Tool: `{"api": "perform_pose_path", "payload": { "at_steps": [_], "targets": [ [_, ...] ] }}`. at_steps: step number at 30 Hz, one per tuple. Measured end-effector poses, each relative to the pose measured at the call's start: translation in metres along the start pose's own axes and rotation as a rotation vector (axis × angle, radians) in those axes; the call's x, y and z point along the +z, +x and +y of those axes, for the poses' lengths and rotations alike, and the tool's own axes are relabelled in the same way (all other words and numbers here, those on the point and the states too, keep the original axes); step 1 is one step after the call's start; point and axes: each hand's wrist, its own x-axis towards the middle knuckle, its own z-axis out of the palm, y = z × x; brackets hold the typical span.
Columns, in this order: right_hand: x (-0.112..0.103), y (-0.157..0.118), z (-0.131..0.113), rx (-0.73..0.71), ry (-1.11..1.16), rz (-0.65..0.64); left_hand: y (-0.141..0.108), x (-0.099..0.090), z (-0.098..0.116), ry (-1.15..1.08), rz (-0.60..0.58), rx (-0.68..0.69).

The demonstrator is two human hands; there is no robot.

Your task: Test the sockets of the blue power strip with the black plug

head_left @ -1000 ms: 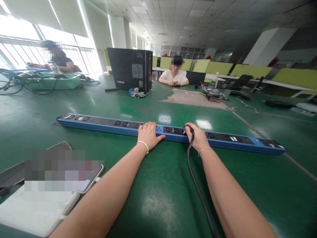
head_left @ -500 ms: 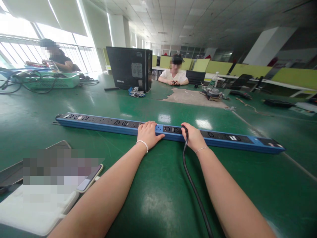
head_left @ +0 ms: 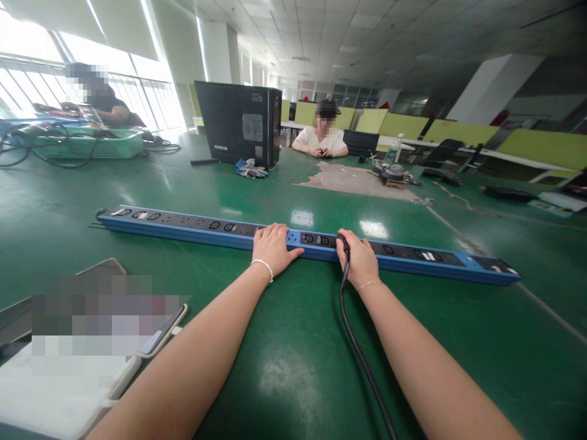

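A long blue and black power strip (head_left: 197, 236) lies across the green table, its sockets facing up. My left hand (head_left: 273, 245) grips it near the middle, fingers over the top and thumb along the near side. To the right, my right hand (head_left: 361, 256) is closed around a black plug (head_left: 342, 239) at the strip's sockets. How deep the plug sits cannot be made out, as my fingers cover part of it. From the plug a black cable (head_left: 354, 342) runs down toward me, between my forearms.
At lower left lie a phone (head_left: 162, 331) and a white case (head_left: 59, 385), partly blurred. Farther back stand a black computer tower (head_left: 236, 125), gloves (head_left: 251, 169) and a green basket (head_left: 92, 146) with cables. One person (head_left: 321, 139) sits opposite, another (head_left: 107, 104) at far left.
The view has shifted slightly. My right hand has rolled a little over the plug, and the plug's end shows more above my thumb. My left hand stays on the power strip.
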Motion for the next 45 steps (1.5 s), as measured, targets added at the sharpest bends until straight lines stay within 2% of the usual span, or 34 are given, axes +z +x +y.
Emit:
{"api": "perform_pose_path", "payload": {
  "at_steps": [13,20,25,34,40,45],
  "targets": [
    [0.001,-0.001,-0.005,0.087,0.074,0.022,-0.003,0.001,0.005,0.086,-0.024,0.024],
    [0.005,-0.002,-0.007,0.151,0.089,0.05,-0.012,0.007,0.022,0.111,-0.051,0.172],
    [0.001,-0.001,-0.006,0.144,0.074,-0.018,-0.013,0.01,0.025,0.117,-0.062,0.169],
    [0.018,-0.006,-0.005,0.193,0.02,0.126,-0.012,0.009,0.026,0.089,-0.053,0.175],
    [0.015,-0.005,-0.007,0.212,0.019,0.105,-0.007,0.008,0.023,0.048,-0.028,0.059],
    [0.011,-0.005,-0.007,0.204,0.027,0.092,-0.005,0.006,0.021,0.019,-0.009,0.08]
  ]
}}
